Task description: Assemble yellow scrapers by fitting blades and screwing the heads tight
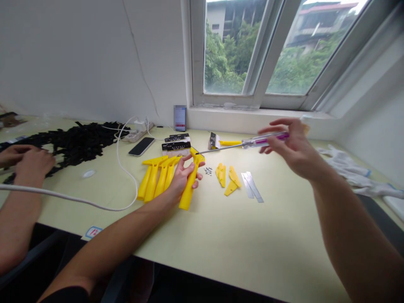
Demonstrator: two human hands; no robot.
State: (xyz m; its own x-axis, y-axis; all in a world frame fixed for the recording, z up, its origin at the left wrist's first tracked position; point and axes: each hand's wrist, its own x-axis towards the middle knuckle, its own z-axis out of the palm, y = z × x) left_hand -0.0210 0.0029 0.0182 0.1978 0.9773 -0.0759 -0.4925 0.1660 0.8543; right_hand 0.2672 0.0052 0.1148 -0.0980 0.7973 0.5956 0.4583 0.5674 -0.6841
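A yellow plastic scraper handle [188, 187] is gripped in my left hand [180, 176], tilted with its wide head up and away from me. My right hand [293, 145] has its fingers round the clear and purple grip of a screwdriver [252, 142]. The screwdriver's long shaft points left, and its tip meets the scraper handle's head. Several similar yellow handles [154, 179] lie side by side left of my left hand. To the right are small screws or nuts [208, 171], yellow plastic head pieces [232, 181] and thin metal blades [251, 185].
Behind are black boxes [176, 148], a phone [142, 146], a propped screen [180, 118] and a yellow scraper [229, 143]. A white cable [118, 160] loops across the left. Another person's hands [34, 162] work beside black pieces [82, 143]. White gloves [350, 166] lie right.
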